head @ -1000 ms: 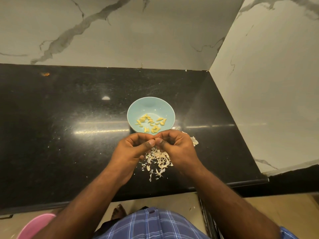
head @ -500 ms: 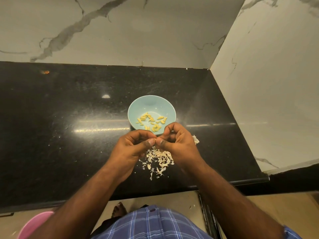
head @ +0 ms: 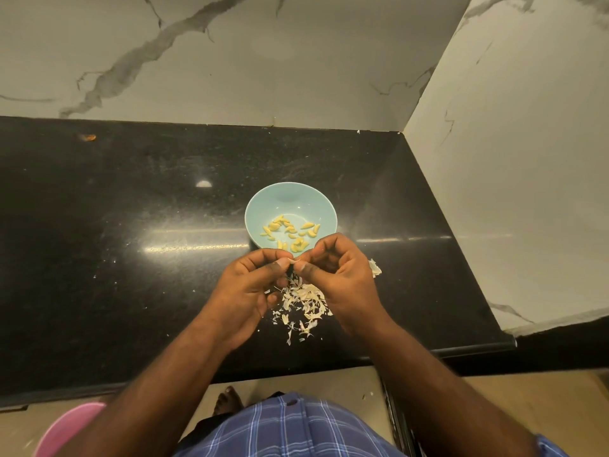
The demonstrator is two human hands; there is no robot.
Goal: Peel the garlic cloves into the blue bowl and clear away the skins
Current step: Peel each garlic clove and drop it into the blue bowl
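A light blue bowl (head: 290, 201) stands on the black counter and holds several peeled yellowish garlic cloves (head: 290, 233). Just in front of the bowl, my left hand (head: 250, 285) and my right hand (head: 339, 278) meet fingertip to fingertip and pinch one small garlic clove (head: 292, 260) between them; most of it is hidden by the fingers. Beneath the hands lies a pile of pale garlic skins (head: 304, 303). One larger skin piece (head: 375, 268) pokes out to the right of my right hand.
The black stone counter (head: 131, 242) ends at marble walls behind and to the right, with its front edge near my body. A pink tub (head: 62, 430) sits on the floor at lower left. Small skin flecks are scattered on the counter.
My right hand's fingers have lifted and spread a little above the clove. Both hands stay together over the skin pile in front of the bowl.
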